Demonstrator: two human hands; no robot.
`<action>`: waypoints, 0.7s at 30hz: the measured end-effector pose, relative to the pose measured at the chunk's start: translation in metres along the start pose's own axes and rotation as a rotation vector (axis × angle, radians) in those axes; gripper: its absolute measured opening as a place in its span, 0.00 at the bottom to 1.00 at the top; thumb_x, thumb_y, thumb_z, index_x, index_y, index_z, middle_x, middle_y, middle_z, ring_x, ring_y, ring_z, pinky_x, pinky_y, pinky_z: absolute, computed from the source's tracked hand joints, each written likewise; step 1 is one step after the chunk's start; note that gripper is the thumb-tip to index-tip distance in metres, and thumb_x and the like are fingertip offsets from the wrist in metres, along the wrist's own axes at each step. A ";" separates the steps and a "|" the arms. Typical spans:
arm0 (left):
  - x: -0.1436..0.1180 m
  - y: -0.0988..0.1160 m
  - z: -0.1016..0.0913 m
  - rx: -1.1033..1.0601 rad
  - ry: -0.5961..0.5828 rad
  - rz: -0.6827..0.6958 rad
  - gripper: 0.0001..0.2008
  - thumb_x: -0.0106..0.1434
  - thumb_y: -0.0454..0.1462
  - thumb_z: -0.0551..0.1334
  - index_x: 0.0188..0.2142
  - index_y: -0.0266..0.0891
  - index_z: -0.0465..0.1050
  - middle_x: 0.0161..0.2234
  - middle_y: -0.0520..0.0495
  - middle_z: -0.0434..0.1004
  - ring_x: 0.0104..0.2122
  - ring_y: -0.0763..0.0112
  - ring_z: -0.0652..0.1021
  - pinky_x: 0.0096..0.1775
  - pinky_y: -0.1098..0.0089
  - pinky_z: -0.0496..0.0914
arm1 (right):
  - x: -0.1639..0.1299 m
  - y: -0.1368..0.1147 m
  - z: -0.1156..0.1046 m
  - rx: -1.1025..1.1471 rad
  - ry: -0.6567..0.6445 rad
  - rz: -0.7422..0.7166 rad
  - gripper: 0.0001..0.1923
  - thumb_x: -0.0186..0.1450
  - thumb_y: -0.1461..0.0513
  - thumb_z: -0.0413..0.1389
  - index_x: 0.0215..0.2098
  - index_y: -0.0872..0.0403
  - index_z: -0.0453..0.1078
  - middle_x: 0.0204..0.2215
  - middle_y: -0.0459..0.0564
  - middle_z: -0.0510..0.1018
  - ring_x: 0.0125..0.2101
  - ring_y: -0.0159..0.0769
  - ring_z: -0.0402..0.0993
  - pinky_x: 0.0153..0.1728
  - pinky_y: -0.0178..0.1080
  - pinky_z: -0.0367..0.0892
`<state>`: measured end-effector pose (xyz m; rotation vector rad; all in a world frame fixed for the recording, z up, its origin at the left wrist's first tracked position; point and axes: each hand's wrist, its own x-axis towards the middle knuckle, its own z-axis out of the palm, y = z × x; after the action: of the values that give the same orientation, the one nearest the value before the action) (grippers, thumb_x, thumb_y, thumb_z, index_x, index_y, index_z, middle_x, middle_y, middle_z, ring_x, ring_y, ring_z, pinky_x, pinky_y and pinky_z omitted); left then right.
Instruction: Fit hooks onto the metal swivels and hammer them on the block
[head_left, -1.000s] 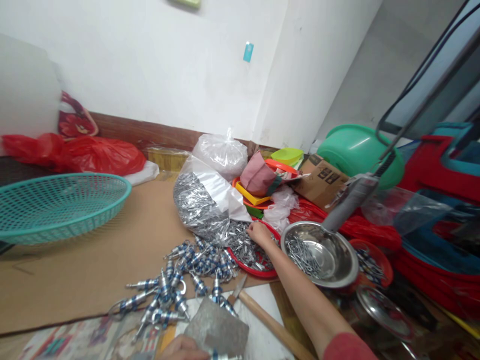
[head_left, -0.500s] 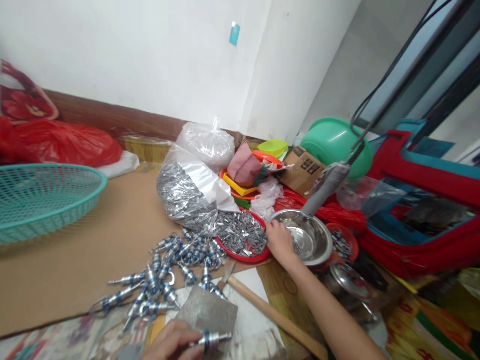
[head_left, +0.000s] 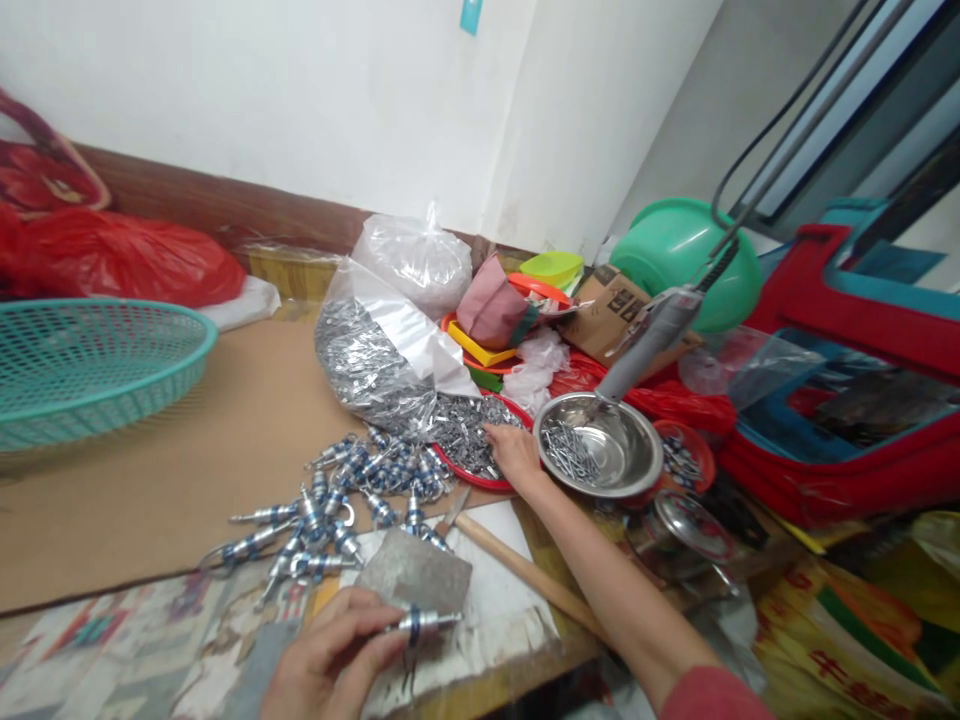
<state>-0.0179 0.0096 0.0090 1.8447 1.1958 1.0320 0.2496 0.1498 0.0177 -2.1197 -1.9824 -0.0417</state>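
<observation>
My left hand (head_left: 330,660) holds a small silver and blue metal fitting (head_left: 424,622) over a grey metal block (head_left: 416,577) at the near edge. My right hand (head_left: 511,452) reaches forward and rests on a red tray (head_left: 491,481) heaped with small silver metal pieces; whether its fingers pinch a piece I cannot tell. A pile of finished silver and blue fittings (head_left: 345,495) lies on the brown cardboard just left of the tray. A steel bowl (head_left: 598,445) with small screws stands right of my right hand.
A wooden hammer handle (head_left: 525,574) lies between my arms. A clear bag of silver parts (head_left: 379,365) spills toward the tray. A teal mesh basket (head_left: 90,365) sits at the left, red bags behind it. Green basins, a cardboard box and red crates crowd the right.
My right hand moved from the tray to the steel bowl's rim and back onto the tray. My left hand came further into view, holding the fitting. The camera tilted down and right.
</observation>
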 end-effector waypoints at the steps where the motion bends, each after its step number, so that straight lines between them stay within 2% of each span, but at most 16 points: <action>1: 0.001 0.001 0.000 -0.003 -0.001 -0.004 0.05 0.53 0.39 0.63 0.28 0.47 0.79 0.28 0.50 0.79 0.30 0.68 0.79 0.31 0.76 0.72 | 0.001 0.002 -0.003 0.024 0.015 0.002 0.10 0.65 0.60 0.50 0.42 0.54 0.69 0.40 0.50 0.74 0.41 0.36 0.70 0.43 0.42 0.65; 4: 0.002 0.004 0.000 -0.025 0.011 -0.016 0.05 0.53 0.38 0.63 0.27 0.46 0.79 0.26 0.50 0.79 0.28 0.69 0.79 0.30 0.75 0.73 | 0.001 0.002 -0.014 0.118 0.059 0.009 0.09 0.63 0.64 0.51 0.35 0.54 0.74 0.36 0.53 0.76 0.41 0.39 0.71 0.43 0.40 0.64; 7: 0.000 0.006 0.000 -0.037 0.073 -0.041 0.06 0.50 0.37 0.65 0.29 0.45 0.80 0.28 0.50 0.81 0.29 0.68 0.79 0.31 0.74 0.73 | -0.016 -0.015 -0.024 0.259 0.079 -0.039 0.09 0.61 0.67 0.52 0.34 0.56 0.75 0.34 0.54 0.77 0.38 0.38 0.73 0.42 0.38 0.65; 9: -0.003 0.005 0.001 -0.052 0.128 -0.085 0.09 0.48 0.36 0.66 0.31 0.45 0.79 0.28 0.51 0.81 0.28 0.68 0.79 0.31 0.74 0.74 | -0.043 -0.037 -0.030 0.376 0.066 -0.125 0.08 0.61 0.67 0.53 0.35 0.55 0.75 0.34 0.50 0.78 0.36 0.33 0.74 0.40 0.35 0.67; 11: -0.005 0.004 0.003 -0.106 0.166 -0.137 0.12 0.46 0.36 0.67 0.34 0.43 0.79 0.24 0.52 0.79 0.24 0.71 0.78 0.29 0.75 0.74 | -0.078 -0.062 -0.035 0.516 0.017 -0.245 0.06 0.59 0.65 0.56 0.31 0.52 0.75 0.30 0.45 0.79 0.32 0.30 0.74 0.35 0.31 0.69; 12: -0.006 0.004 0.004 -0.146 0.177 -0.156 0.14 0.46 0.36 0.67 0.35 0.43 0.78 0.23 0.53 0.78 0.23 0.72 0.77 0.28 0.75 0.74 | -0.096 -0.073 -0.036 0.715 -0.012 -0.357 0.06 0.58 0.66 0.56 0.30 0.53 0.75 0.28 0.46 0.78 0.31 0.30 0.74 0.33 0.32 0.69; 13: -0.007 0.004 0.005 -0.187 0.184 -0.168 0.15 0.46 0.35 0.67 0.37 0.42 0.78 0.22 0.54 0.77 0.21 0.73 0.77 0.27 0.75 0.74 | -0.112 -0.082 -0.037 0.844 -0.029 -0.405 0.06 0.59 0.66 0.56 0.30 0.54 0.75 0.27 0.46 0.78 0.30 0.30 0.74 0.32 0.31 0.69; 15: -0.008 0.005 0.006 -0.243 0.184 -0.169 0.17 0.46 0.34 0.67 0.38 0.41 0.77 0.21 0.55 0.76 0.21 0.74 0.76 0.27 0.76 0.73 | -0.136 -0.093 -0.039 0.994 -0.031 -0.473 0.06 0.59 0.67 0.55 0.29 0.54 0.75 0.25 0.47 0.78 0.28 0.30 0.74 0.30 0.31 0.69; 17: -0.009 0.007 0.004 -0.247 0.191 -0.160 0.17 0.45 0.34 0.67 0.38 0.41 0.77 0.21 0.55 0.76 0.21 0.74 0.76 0.27 0.76 0.73 | -0.146 -0.097 -0.040 0.980 -0.005 -0.505 0.06 0.59 0.68 0.54 0.30 0.54 0.74 0.25 0.47 0.78 0.27 0.30 0.73 0.30 0.31 0.69; 21: -0.010 0.015 -0.002 -0.175 0.206 -0.112 0.15 0.45 0.34 0.68 0.36 0.43 0.78 0.23 0.53 0.78 0.23 0.73 0.77 0.28 0.76 0.73 | -0.147 -0.095 -0.044 0.926 0.051 -0.569 0.04 0.58 0.68 0.54 0.31 0.55 0.71 0.25 0.47 0.77 0.27 0.31 0.73 0.30 0.32 0.68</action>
<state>-0.0162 -0.0040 0.0199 1.5487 1.2682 1.2444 0.1501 0.0021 0.0484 -0.9567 -1.9423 0.5888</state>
